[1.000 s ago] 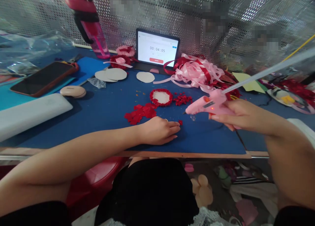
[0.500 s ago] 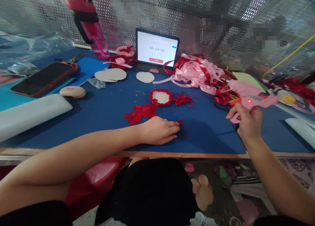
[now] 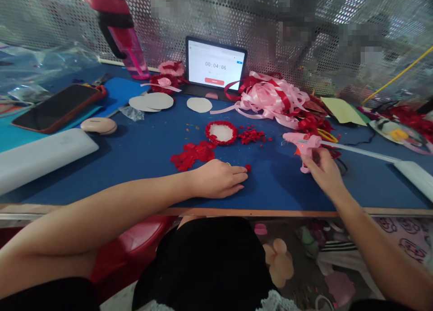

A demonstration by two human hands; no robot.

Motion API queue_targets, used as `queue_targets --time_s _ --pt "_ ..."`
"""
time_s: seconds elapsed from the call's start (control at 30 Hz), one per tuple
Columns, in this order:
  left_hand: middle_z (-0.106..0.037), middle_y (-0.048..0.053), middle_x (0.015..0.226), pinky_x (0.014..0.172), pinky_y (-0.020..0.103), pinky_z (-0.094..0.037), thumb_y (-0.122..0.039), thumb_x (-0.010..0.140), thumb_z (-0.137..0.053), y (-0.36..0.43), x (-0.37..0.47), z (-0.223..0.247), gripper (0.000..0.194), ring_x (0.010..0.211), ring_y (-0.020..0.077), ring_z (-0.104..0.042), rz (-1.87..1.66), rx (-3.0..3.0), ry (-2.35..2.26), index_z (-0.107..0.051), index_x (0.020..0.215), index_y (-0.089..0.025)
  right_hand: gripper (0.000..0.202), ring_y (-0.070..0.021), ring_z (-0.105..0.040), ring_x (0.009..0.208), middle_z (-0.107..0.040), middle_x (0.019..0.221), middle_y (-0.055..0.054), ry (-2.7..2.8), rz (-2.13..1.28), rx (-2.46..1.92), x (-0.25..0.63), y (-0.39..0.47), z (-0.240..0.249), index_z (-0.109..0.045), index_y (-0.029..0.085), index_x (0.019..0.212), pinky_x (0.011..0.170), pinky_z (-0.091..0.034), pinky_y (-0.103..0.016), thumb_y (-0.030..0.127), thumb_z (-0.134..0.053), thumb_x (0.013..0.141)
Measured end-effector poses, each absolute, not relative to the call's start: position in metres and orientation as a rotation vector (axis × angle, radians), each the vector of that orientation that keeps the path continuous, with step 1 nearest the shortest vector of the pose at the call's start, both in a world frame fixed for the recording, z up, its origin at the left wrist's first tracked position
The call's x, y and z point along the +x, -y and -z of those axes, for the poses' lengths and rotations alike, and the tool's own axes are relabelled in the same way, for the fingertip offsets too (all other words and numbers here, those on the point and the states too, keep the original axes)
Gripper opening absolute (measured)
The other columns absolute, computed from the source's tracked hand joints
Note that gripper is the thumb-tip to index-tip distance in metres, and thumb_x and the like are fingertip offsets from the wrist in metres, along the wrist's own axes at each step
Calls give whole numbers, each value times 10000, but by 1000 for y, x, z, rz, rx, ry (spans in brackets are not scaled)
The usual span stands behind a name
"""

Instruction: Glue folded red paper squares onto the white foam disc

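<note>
My left hand point(image 3: 221, 180) rests low over the blue table, fingers drawn together. At its fingertips is a small folded red ribbon piece point(image 3: 248, 167), which it appears to pinch. My right hand point(image 3: 325, 169) grips a pink hot glue gun point(image 3: 306, 141) whose red light glows; its nozzle points left and a long clear glue stick trails from the back. Between and beyond the hands lies a white disc point(image 3: 221, 133) edged with red ribbon pieces. Flat red ribbon squares point(image 3: 192, 156) spread beside my left hand, and small folded red bits point(image 3: 252, 136) are heaped right of the disc.
Pink and red ribbons point(image 3: 270, 96) pile up at the back, beside a tablet point(image 3: 215, 63) showing a timer. White discs point(image 3: 199, 104), a pink bottle point(image 3: 126, 40), a phone point(image 3: 59, 108), a beige mouse point(image 3: 99, 125) and a white bar point(image 3: 47, 157) occupy the left and back.
My right hand has brought the glue gun left and lower, closer to the table. The left hand has stayed almost still with the red piece at its fingertips.
</note>
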State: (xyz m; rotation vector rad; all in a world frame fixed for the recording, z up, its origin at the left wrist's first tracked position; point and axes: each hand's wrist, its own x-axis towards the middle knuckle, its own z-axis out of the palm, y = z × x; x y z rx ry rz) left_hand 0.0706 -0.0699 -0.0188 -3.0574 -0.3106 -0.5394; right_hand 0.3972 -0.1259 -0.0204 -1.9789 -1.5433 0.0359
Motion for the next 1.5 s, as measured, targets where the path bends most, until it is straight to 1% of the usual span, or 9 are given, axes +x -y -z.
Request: queue_targets --time_s 0.17,0.33,0.4,0.5,0.97,1.17,1.27,1.33,1.5 --pt "-656 82 1001 575 208 -491 -278 882 -410 70 71 20 269 733 134 -648 517 -3061 311 -602 1031 -163 198 -149 -498 567 -524 666 0 1603 268 -1751 375 160 7 -497 226 732 606 -434 -309 400 -580 778" --pt "-658 81 981 565 210 -491 -264 883 -409 69 72 19 267 742 140 -649 504 -3066 287 -596 1038 -153 67 -144 -573 678 -641 750 -20 2208 137 -1392 329 146 -3 -605 215 807 676 -453 -281 271 -569 818" --pt "-658 81 979 588 210 -499 -262 881 -415 70 71 17 268 755 139 -649 502 -3070 292 -592 1050 -154 101 -146 -587 737 -670 775 -18 2366 151 -1240 314 130 -1 -634 217 826 715 -450 -276 254 -541 840" --pt "-657 86 984 617 211 -509 -267 884 -411 70 71 16 281 772 136 -648 501 -3076 312 -585 1073 -153 152 -146 -581 760 -686 813 -18 2510 236 -1156 300 111 3 -655 217 861 675 -435 -257 270 -512 864" --pt "-665 80 1002 580 221 -509 -275 887 -419 69 71 16 276 734 144 -656 516 -3092 297 -606 1042 -143 255 -144 -542 699 -659 746 -31 2763 543 -987 291 96 0 -647 164 824 547 -332 -259 208 -409 905" --pt "-684 28 841 592 173 -487 -264 860 -502 62 65 8 183 700 108 -648 860 -3083 520 -634 938 -164 241 -134 -557 709 -669 757 -20 2673 592 -985 290 92 -15 -640 178 829 580 -352 -261 250 -424 908" --pt "-656 -21 680 516 134 -434 -243 801 -592 58 63 2 90 585 62 -606 1163 -2965 695 -623 792 -159 196 -134 -575 741 -678 788 -14 2585 641 -986 286 93 -31 -633 190 855 612 -380 -253 253 -453 899" --pt "-619 -51 592 470 115 -394 -248 772 -632 59 63 -1 117 503 32 -559 1324 -2866 758 -595 713 -153 152 -127 -573 712 -680 778 -6 2516 748 -942 282 94 -37 -630 196 857 613 -390 -249 242 -487 883" --pt "-591 -80 535 430 105 -355 -232 761 -657 62 63 -1 106 416 0 -494 1505 -2666 671 -595 716 -159 82 -102 -558 631 -682 751 14 2364 970 -638 276 97 -31 -625 172 875 568 -403 -241 174 -616 794"
